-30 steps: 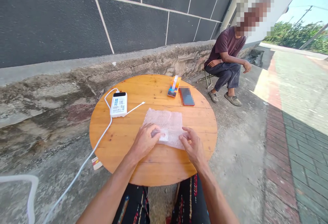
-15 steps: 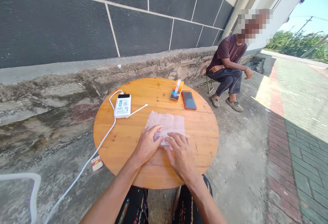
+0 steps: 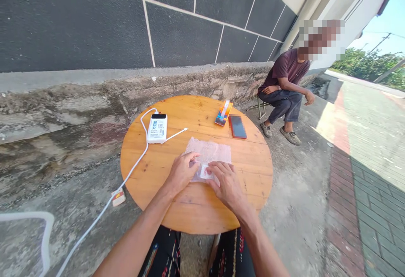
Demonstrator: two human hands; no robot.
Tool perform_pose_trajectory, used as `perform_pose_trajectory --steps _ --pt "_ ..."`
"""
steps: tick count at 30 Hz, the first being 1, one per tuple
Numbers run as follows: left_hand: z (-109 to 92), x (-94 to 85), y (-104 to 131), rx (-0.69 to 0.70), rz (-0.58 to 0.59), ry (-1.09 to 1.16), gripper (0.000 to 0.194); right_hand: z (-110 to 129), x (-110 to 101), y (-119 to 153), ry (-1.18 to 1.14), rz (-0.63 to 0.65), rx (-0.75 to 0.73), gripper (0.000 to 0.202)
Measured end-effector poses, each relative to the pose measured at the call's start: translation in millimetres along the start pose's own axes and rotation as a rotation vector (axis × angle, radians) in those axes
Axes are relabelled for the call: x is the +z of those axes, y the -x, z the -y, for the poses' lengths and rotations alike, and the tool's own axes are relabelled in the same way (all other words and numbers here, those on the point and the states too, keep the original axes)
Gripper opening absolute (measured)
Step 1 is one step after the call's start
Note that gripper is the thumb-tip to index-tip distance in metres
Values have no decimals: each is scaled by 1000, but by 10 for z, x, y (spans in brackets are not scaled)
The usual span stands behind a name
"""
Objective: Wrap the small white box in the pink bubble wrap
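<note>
- A clear, pink-tinged sheet of bubbled plastic wrap (image 3: pixel 210 147) lies flat near the middle of the round, varnished wooden table (image 3: pixel 152 192).
- A small, white, rectangular piece with a faint red mark (image 3: pixel 205 171) is at the wrap's near part, between the two hands; whether it lies on the wrap or under a layer, I cannot tell.
- The left hand (image 3: pixel 182 169) rests at the wrap's left edge, its grip spread, thumb and forefinger apart.
- The right hand (image 3: pixel 226 180) is over the wrap's near right part, curled fingertips at the white piece; I cannot tell whether its grip is clamped on anything.
- Beyond the wrap, toward the left, lies a white, box-shaped power bank with a black end (image 3: pixel 157 130), with white cables (image 3: pixel 134 166) attached.
- At the far right, an orange-and-blue tape dispenser (image 3: pixel 224 113) sits just beside a dark-screened, red-edged phone (image 3: pixel 238 127).
- Past the table, a person in a maroon shirt (image 3: pixel 289 72) sits on a low stool.
</note>
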State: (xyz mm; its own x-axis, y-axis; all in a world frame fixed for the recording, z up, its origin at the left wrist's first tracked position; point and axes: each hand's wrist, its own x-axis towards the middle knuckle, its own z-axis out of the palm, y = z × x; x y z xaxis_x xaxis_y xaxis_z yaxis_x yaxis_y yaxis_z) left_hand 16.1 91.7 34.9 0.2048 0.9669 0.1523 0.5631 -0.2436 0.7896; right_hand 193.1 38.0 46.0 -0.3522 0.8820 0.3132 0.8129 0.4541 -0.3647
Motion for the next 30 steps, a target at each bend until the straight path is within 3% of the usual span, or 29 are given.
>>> perform_pose_trajectory --steps 5,10,15,19,24,30 --pt "149 -226 81 -35 -16 -148 29 -31 8 12 -23 7 -7 23" --pt "298 -398 260 -73 -154 -208 27 -30 9 27 -20 11 2 24" --pt "276 -325 316 -68 -75 -48 43 -23 0 28 -2 9 4 26" --pt "207 -263 260 -95 -27 -56 41 -18 3 29 15 3 3 25" --pt "239 -413 282 -171 -107 -212 39 -34 1 26 0 1 -9 25" --pt "234 -440 424 -221 -29 -170 40 -36 3 19 -3 -4 -12 25"
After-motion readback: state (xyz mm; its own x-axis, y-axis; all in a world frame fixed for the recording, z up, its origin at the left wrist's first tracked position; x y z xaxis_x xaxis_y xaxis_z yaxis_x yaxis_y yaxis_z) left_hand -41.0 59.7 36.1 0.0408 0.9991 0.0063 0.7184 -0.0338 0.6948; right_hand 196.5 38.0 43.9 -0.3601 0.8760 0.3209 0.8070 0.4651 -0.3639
